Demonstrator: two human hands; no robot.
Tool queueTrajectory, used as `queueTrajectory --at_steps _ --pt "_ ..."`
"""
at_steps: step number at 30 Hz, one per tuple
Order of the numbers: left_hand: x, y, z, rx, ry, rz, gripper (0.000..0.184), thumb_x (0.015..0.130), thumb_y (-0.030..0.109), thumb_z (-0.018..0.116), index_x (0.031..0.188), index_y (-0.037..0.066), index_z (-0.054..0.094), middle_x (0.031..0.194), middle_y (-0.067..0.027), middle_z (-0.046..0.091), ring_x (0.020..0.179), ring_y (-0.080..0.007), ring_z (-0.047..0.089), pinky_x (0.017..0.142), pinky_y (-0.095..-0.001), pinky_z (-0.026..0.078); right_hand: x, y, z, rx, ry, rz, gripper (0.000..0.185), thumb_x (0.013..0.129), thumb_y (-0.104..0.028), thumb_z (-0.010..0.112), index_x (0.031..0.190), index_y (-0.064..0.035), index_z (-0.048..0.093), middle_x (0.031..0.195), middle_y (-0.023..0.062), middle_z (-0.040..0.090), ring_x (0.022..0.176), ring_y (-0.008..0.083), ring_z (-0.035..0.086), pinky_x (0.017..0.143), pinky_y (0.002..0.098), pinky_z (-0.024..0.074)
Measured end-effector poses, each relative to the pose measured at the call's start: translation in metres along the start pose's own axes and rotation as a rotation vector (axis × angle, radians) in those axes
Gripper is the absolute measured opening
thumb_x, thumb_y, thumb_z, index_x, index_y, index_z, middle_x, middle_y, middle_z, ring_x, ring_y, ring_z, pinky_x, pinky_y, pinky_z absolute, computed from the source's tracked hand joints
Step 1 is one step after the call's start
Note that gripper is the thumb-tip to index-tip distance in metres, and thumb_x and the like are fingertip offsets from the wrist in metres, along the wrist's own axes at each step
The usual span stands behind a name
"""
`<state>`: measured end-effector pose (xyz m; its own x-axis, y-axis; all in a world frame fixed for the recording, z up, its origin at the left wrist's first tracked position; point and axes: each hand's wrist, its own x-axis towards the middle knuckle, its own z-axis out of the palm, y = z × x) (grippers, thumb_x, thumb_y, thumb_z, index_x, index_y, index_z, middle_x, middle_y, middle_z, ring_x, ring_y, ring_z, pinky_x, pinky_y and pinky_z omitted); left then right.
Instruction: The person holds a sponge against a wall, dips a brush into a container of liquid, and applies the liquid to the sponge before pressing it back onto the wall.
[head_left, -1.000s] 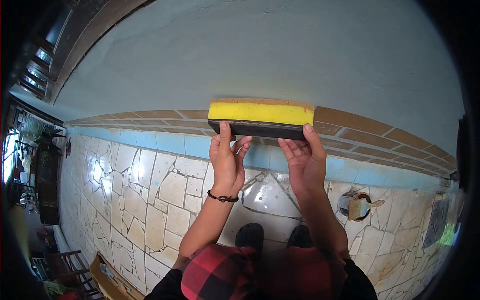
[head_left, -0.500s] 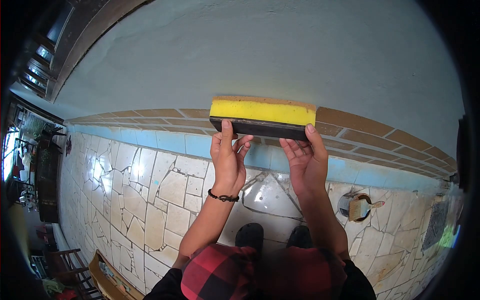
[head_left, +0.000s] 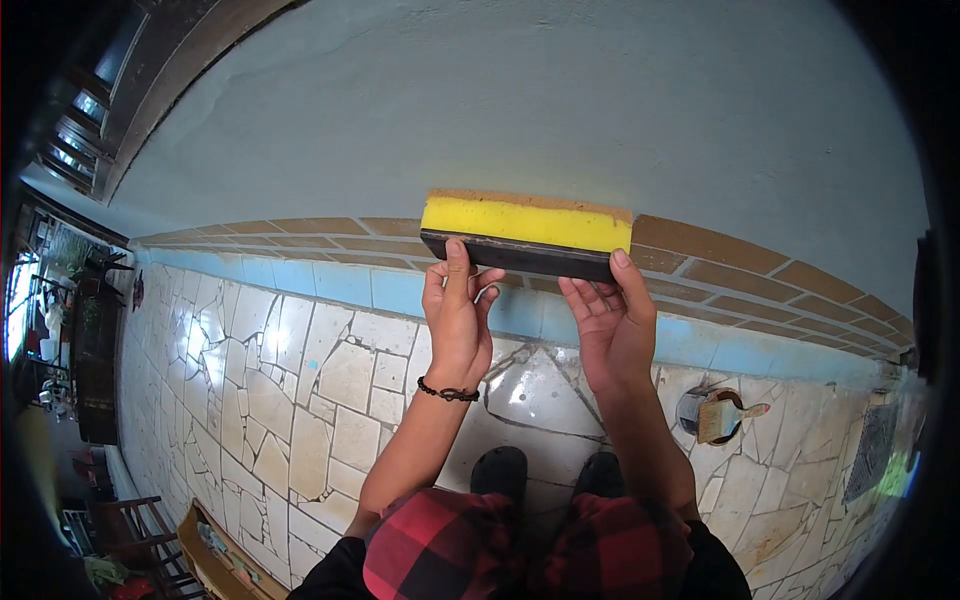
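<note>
A long yellow sponge block (head_left: 526,220) with a black backing and a brown-stained far edge is held level against the grey wall (head_left: 520,100), over the band of brown brick shapes (head_left: 710,250). My left hand (head_left: 459,318) grips the backing near its left end, thumb on top. Near the right end, my right hand (head_left: 613,325) grips the same backing with thumb and fingers. The sponge's contact face is hidden from view.
On the stone floor (head_left: 340,400) to the right stands a small paint container (head_left: 690,408) with a brush (head_left: 722,418) across it. A cardboard box (head_left: 215,560) and a wooden chair (head_left: 140,530) are at lower left.
The sponge block and both hands have shifted very slightly right, and the block's left end sits slightly higher. Both hands keep their hold.
</note>
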<state>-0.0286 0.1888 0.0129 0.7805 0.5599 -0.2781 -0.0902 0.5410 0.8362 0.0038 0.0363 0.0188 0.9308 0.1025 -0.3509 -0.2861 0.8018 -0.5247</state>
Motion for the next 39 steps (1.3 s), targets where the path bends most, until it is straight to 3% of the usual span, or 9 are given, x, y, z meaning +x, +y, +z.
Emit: queueTrajectory --at_steps 6,9,16,21,25,27,28,34,39 --pt "0.006 -0.003 -0.005 -0.017 -0.014 0.021 0.038 0.093 0.049 0.069 0.088 0.015 0.052 0.078 0.0028 0.049 0.070 -0.0126 0.051 0.068 -0.0260 0.043 0.000 0.000 -0.001 0.017 -0.006 0.011 0.031 0.088 -0.022 0.076 0.101 -0.0049 0.053 0.096 0.0072 0.057 0.090 0.0192 0.062 0.100 0.0443 0.0537" --pt "0.006 -0.002 -0.003 -0.070 -0.053 0.067 0.036 0.095 0.045 0.069 0.086 0.015 0.053 0.073 0.0031 0.050 0.070 -0.0125 0.054 0.066 -0.0248 0.045 -0.002 0.000 0.000 0.019 -0.002 0.016 0.031 0.088 -0.022 0.076 0.102 -0.0051 0.053 0.096 0.0071 0.057 0.090 0.0193 0.062 0.100 0.0447 0.0535" --pt "0.007 -0.007 0.002 -0.001 -0.053 0.223 0.033 0.098 0.040 0.065 0.086 0.011 0.055 0.078 -0.0027 0.064 0.067 -0.0139 0.065 0.065 -0.0240 0.049 0.002 0.001 -0.005 0.020 -0.017 0.025 0.022 0.091 -0.024 0.071 0.101 -0.0054 0.063 0.091 0.0065 0.063 0.095 0.0213 0.064 0.107 0.0450 0.0482" --pt "0.010 -0.011 0.004 0.006 -0.081 0.308 0.030 0.100 0.035 0.064 0.090 0.008 0.055 0.080 -0.0055 0.066 0.070 -0.0162 0.066 0.068 -0.0241 0.049 -0.001 -0.002 0.000 0.018 -0.020 0.035 0.031 0.089 -0.022 0.076 0.102 -0.0044 0.053 0.097 0.0072 0.057 0.092 0.0187 0.061 0.102 0.0441 0.0525" --pt "0.006 -0.020 0.002 0.057 -0.145 0.387 0.026 0.093 0.015 0.073 0.102 0.006 0.050 0.090 -0.0062 0.063 0.082 -0.0148 0.065 0.075 -0.0253 0.052 -0.002 -0.004 0.002 0.018 -0.028 0.043 0.031 0.089 -0.022 0.076 0.103 -0.0048 0.053 0.098 0.0071 0.057 0.093 0.0186 0.061 0.102 0.0437 0.0521" --pt "0.004 -0.027 0.003 0.125 -0.192 0.498 0.037 0.086 0.003 0.078 0.108 0.006 0.047 0.096 -0.0065 0.060 0.089 -0.0136 0.063 0.079 -0.0259 0.053 -0.001 -0.004 0.001 0.020 -0.023 0.048 0.031 0.089 -0.021 0.075 0.102 -0.0052 0.052 0.098 0.0072 0.058 0.093 0.0185 0.060 0.102 0.0439 0.0517" --pt "0.004 -0.027 0.003 0.143 -0.200 0.466 0.052 0.078 -0.007 0.081 0.112 0.005 0.043 0.100 -0.0060 0.055 0.091 -0.0124 0.060 0.083 -0.0254 0.054 -0.001 -0.003 0.001 0.022 -0.020 0.050 0.030 0.089 -0.021 0.075 0.102 -0.0055 0.052 0.099 0.0073 0.058 0.093 0.0184 0.060 0.102 0.0439 0.0515" --pt "0.002 -0.030 0.014 0.213 -0.121 0.527 0.053 0.077 -0.009 0.082 0.110 0.004 0.043 0.096 -0.0047 0.051 0.088 -0.0112 0.056 0.082 -0.0242 0.053 -0.001 -0.001 -0.003 0.033 -0.053 0.038 0.026 0.091 -0.020 0.074 0.097 -0.0093 0.052 0.100 0.0060 0.058 0.094 0.0173 0.059 0.104 0.0446 0.0501" --pt "0.001 -0.031 0.016 0.197 -0.103 0.531 0.052 0.077 -0.006 0.083 0.109 0.005 0.045 0.095 -0.0039 0.052 0.086 -0.0096 0.054 0.080 -0.0224 0.051 -0.020 0.008 -0.009 -0.045 0.033 -0.049 0.023 0.092 -0.016 0.073 0.095 -0.0090 0.051 0.098 0.0057 0.058 0.094 0.0153 0.058 0.091 0.0363 0.0514"
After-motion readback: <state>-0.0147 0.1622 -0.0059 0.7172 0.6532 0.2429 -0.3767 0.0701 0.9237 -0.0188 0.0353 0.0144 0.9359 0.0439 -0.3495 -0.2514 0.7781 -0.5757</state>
